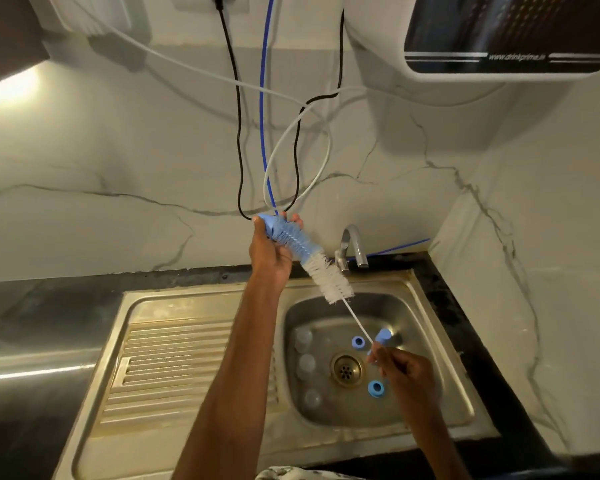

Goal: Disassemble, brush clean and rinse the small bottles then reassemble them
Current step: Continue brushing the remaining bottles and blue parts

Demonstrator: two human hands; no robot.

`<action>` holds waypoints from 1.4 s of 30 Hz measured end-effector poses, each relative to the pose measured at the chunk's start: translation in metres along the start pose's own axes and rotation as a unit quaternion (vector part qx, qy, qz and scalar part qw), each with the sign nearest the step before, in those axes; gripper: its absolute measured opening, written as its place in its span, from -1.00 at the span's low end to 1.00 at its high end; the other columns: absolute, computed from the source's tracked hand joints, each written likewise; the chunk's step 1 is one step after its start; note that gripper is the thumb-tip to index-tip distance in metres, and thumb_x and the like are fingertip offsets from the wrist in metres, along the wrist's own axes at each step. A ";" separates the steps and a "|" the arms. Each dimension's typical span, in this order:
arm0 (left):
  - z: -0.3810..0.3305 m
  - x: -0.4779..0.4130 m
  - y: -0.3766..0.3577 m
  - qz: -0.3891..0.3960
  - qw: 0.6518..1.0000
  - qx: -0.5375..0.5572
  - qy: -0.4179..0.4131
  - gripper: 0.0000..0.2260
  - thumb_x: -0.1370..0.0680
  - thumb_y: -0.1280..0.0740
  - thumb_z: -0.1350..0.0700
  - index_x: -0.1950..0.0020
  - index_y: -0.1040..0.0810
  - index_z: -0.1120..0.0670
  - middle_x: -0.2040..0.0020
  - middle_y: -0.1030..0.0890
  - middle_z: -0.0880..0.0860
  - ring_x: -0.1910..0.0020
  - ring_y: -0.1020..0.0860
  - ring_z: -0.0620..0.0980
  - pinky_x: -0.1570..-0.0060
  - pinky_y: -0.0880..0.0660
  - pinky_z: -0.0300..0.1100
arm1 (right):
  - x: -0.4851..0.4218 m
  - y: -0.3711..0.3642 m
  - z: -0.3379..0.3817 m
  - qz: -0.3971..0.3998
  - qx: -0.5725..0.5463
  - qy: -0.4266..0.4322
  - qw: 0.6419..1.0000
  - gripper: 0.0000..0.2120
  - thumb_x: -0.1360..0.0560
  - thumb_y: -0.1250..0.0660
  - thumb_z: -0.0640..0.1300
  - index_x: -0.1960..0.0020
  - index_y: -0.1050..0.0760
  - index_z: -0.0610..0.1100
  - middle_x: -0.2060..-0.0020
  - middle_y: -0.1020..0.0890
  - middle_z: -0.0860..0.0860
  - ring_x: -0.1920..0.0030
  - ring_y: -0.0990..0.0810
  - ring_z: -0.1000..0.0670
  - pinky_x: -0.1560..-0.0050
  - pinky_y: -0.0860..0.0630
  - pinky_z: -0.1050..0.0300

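Gripping the bottle brush by its blue bristle end, our left hand holds it high while our right hand pinches the wire stem. 3 clear bottles, seemingly uncapped, lie in the sink; a slipped pinch could whip the stem around.

L side: drainboard flat, open, easy pass. In basin: 3 clear bottles line L wall, blue caps near drain, front floor bare. Across top, brush slants; tap just behind. Up high, cables dangle down back wall.
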State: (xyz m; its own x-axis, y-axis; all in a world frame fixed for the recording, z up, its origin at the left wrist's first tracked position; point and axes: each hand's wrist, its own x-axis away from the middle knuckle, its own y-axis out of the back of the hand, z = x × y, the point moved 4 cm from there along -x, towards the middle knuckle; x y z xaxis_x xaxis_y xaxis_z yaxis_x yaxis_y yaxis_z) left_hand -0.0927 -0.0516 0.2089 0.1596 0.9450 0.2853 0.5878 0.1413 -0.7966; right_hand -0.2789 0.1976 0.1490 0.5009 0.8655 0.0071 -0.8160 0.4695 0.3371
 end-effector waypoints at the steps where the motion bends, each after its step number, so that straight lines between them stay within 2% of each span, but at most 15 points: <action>1: -0.002 0.000 0.001 -0.018 1.000 -0.003 -0.012 -0.56 -0.70 -0.16 -0.15 -0.28 -0.48 0.21 -0.02 -0.65 0.20 0.11 -0.70 0.09 0.14 -0.65 -0.07 | -0.002 0.002 0.000 -0.004 0.001 0.007 1.000 -0.74 -0.54 -0.39 0.09 0.29 -0.70 0.09 0.47 -0.62 -0.09 0.46 -0.53 -0.09 0.39 -0.43 0.19; 3: -0.004 -0.005 0.004 -0.035 0.999 -0.008 -0.028 -0.55 -0.70 -0.15 -0.14 -0.31 -0.47 0.23 -0.02 -0.65 0.21 0.12 -0.70 0.08 0.16 -0.65 -0.09 | -0.005 0.005 0.000 -0.004 0.006 0.014 1.000 -0.72 -0.56 -0.38 0.07 0.29 -0.70 0.06 0.47 -0.62 -0.07 0.46 -0.54 -0.09 0.38 -0.44 0.18; 6: 0.000 -0.007 0.001 -0.004 0.999 -0.035 -0.024 -0.53 -0.68 -0.18 -0.20 -0.16 -0.52 0.22 0.04 -0.63 0.19 0.08 -0.64 0.10 0.01 -0.63 -0.02 | -0.008 0.007 0.001 -0.003 0.029 0.005 1.000 -0.74 -0.56 -0.42 0.01 0.28 -0.71 0.03 0.41 -0.68 0.05 0.39 -0.63 0.10 0.28 -0.50 0.13; 8: 0.006 -0.009 -0.002 -0.002 0.994 -0.103 -0.040 -0.56 -0.67 -0.21 -0.18 -0.09 -0.55 0.22 0.09 -0.65 0.16 0.10 -0.64 0.08 -0.05 -0.63 0.03 | -0.011 0.010 0.003 -0.016 0.041 0.006 0.999 -0.75 -0.55 -0.43 0.02 0.28 -0.71 0.02 0.38 -0.70 0.06 0.34 -0.66 0.07 0.24 -0.58 0.01; 10: 0.014 -0.006 -0.007 -0.014 0.988 -0.152 -0.039 -0.59 -0.67 -0.23 -0.15 -0.11 -0.57 0.22 0.08 -0.67 0.14 0.13 -0.67 0.06 -0.05 -0.65 0.02 | -0.014 0.015 0.003 -0.027 0.047 0.013 0.998 -0.75 -0.55 -0.42 0.06 0.27 -0.71 0.01 0.38 -0.70 0.03 0.34 -0.67 0.02 0.20 -0.60 -0.07; 13: 0.029 -0.002 -0.016 -0.013 0.990 -0.137 -0.007 -0.63 -0.66 -0.26 -0.10 -0.10 -0.56 0.22 0.11 -0.66 0.13 0.13 -0.66 0.07 -0.07 -0.62 0.02 | -0.018 0.018 0.006 -0.022 0.049 0.026 0.998 -0.78 -0.55 -0.42 0.07 0.22 -0.72 0.03 0.37 -0.70 0.06 0.34 -0.67 0.04 0.23 -0.61 -0.05; 16: 0.040 -0.001 -0.021 0.001 0.992 -0.124 0.003 -0.66 -0.67 -0.25 -0.09 -0.06 -0.55 0.21 0.19 -0.64 0.10 0.17 -0.63 0.07 -0.16 -0.56 0.06 | -0.020 0.018 0.016 -0.014 0.048 0.035 0.998 -0.73 -0.56 -0.42 0.03 0.30 -0.68 0.03 0.40 -0.68 0.11 0.40 -0.63 0.11 0.32 -0.50 0.18; 19: 0.041 -0.002 -0.023 0.008 0.994 -0.105 0.004 -0.61 -0.66 -0.25 -0.12 -0.16 -0.51 0.22 0.12 -0.63 0.14 0.19 -0.66 0.07 0.01 -0.64 0.00 | -0.018 0.019 0.013 0.012 0.034 0.030 0.999 -0.60 -0.58 -0.40 0.00 0.42 -0.59 -0.05 0.47 -0.64 0.03 0.47 -0.54 0.15 0.34 -0.41 0.32; 23: 0.042 -0.007 -0.013 0.010 0.999 -0.044 0.022 -0.54 -0.65 -0.24 -0.18 -0.15 -0.53 0.24 0.03 -0.64 0.21 0.12 -0.68 0.10 0.00 -0.62 0.01 | -0.007 0.017 -0.002 0.085 -0.035 -0.001 0.996 -0.53 -0.59 -0.35 0.02 0.41 -0.55 -0.22 0.51 -0.56 -0.10 0.47 -0.49 0.05 0.31 -0.43 0.16; 27: 0.061 0.000 -0.017 0.027 0.998 -0.046 0.043 -0.55 -0.66 -0.22 -0.19 -0.10 -0.55 0.22 0.05 -0.64 0.22 0.13 -0.67 0.09 0.07 -0.63 -0.02 | -0.013 0.014 0.005 0.119 -0.075 -0.012 0.990 -0.51 -0.63 -0.31 -0.03 0.38 -0.52 -0.30 0.53 -0.46 -0.07 0.53 -0.35 0.10 0.44 -0.31 0.28; 30: 0.054 0.000 -0.017 0.017 0.999 -0.034 0.034 -0.55 -0.68 -0.18 -0.18 -0.07 -0.55 0.22 0.07 -0.66 0.23 0.13 -0.68 0.10 0.06 -0.63 -0.04 | -0.009 0.017 0.001 0.142 -0.080 -0.023 0.986 -0.50 -0.64 -0.31 -0.05 0.36 -0.51 -0.35 0.55 -0.39 -0.12 0.56 -0.29 0.06 0.49 -0.25 0.27; 32: 0.048 -0.003 -0.010 -0.001 0.999 -0.013 0.032 -0.53 -0.68 -0.16 -0.20 -0.06 -0.56 0.21 0.09 -0.68 0.21 0.14 -0.69 0.10 0.04 -0.62 -0.03 | -0.006 0.019 -0.003 0.148 -0.083 -0.031 0.985 -0.50 -0.64 -0.30 -0.06 0.36 -0.49 -0.38 0.57 -0.39 -0.06 0.56 -0.28 0.08 0.49 -0.24 0.27; 34: 0.052 -0.001 -0.008 0.006 0.999 -0.023 0.042 -0.52 -0.69 -0.14 -0.21 -0.05 -0.56 0.20 0.10 -0.68 0.21 0.14 -0.68 0.09 0.04 -0.62 -0.04 | -0.010 0.017 -0.001 0.145 -0.084 -0.033 0.985 -0.50 -0.63 -0.30 -0.05 0.37 -0.49 -0.36 0.58 -0.39 -0.05 0.57 -0.28 0.09 0.50 -0.24 0.27; 37: 0.058 0.005 -0.015 0.037 0.998 -0.048 0.033 -0.55 -0.69 -0.16 -0.19 -0.05 -0.55 0.20 0.08 -0.66 0.21 0.11 -0.65 0.09 0.01 -0.62 -0.05 | -0.012 0.010 0.008 0.162 -0.085 -0.027 0.983 -0.51 -0.63 -0.30 -0.01 0.39 -0.50 -0.25 0.54 -0.36 -0.15 0.56 -0.26 0.02 0.49 -0.22 0.18; 42: 0.043 -0.001 -0.012 0.021 1.000 -0.015 0.009 -0.55 -0.69 -0.17 -0.16 -0.15 -0.56 0.22 -0.06 -0.66 0.25 0.00 -0.66 0.11 -0.09 -0.61 -0.05 | -0.004 0.013 0.005 0.210 -0.105 -0.103 0.966 -0.49 -0.54 -0.30 0.20 0.40 -0.45 -0.16 0.45 -0.27 -0.17 0.51 -0.15 0.00 0.43 -0.06 0.11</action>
State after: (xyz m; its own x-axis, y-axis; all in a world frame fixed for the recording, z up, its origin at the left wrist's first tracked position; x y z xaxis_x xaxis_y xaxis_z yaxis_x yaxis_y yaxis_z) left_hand -0.1337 -0.0416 0.1953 0.1990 0.9443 0.2621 0.6031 0.0929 -0.7922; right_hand -0.2903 0.1989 0.1581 0.1412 0.9443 0.2973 -0.9897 0.1277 0.0645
